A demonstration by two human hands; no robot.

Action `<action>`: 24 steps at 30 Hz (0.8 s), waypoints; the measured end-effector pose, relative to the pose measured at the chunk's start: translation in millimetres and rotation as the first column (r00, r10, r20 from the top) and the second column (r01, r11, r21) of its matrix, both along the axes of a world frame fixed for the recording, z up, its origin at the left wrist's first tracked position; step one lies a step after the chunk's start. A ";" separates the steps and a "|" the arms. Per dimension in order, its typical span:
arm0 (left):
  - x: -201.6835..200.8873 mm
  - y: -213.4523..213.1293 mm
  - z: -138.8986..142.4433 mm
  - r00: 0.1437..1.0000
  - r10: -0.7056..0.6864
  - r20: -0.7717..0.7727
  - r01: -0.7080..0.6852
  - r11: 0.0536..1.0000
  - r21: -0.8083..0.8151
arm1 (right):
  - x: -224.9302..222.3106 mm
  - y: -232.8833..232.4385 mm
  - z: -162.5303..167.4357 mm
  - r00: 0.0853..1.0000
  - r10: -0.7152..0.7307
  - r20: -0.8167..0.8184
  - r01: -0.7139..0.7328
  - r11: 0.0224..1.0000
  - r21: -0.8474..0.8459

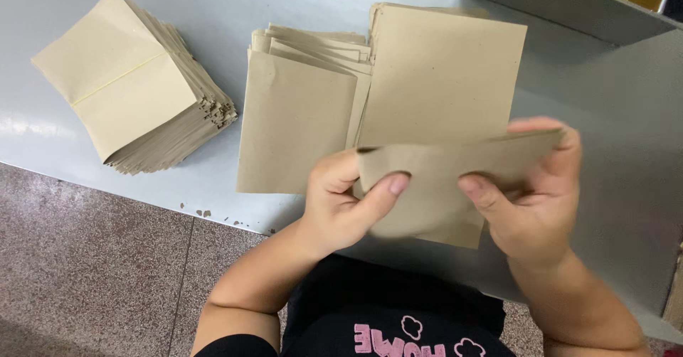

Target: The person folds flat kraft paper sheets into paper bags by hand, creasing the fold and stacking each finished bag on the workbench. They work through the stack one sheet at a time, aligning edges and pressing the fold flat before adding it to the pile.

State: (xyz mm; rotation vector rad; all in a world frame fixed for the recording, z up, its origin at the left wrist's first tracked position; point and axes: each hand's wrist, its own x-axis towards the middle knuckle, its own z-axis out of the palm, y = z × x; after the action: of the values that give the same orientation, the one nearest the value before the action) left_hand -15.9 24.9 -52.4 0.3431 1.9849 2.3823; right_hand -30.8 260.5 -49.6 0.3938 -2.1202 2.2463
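Note:
Both my hands hold one brown paper bag (441,165) above the table's near edge. My left hand (341,204) grips its left end, thumb pressed on the front. My right hand (530,200) grips the right end, thumb on the front and fingers curled over the top edge. The bag looks bent or partly folded between them. Just behind it lies a flat brown bag (441,72) on top of a pile.
A fanned pile of brown bags (295,115) lies left of centre on the grey table (626,151). A thick stack of folded paper (135,80) sits far left. A grey metal tray (569,5) with yellow bands stands at the back right. Speckled floor lies below left.

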 end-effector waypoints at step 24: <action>41.1 -33.2 44.2 0.941 -0.218 -0.258 -0.044 0.678 -0.734 | -7.4 -11.8 56.1 0.842 0.230 -0.488 0.146 0.773 0.617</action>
State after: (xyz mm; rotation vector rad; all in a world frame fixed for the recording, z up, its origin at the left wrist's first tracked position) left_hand 25.2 -8.3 -8.1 0.7959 2.7706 1.3185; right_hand -38.3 248.7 6.5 0.9700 -2.4429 1.1083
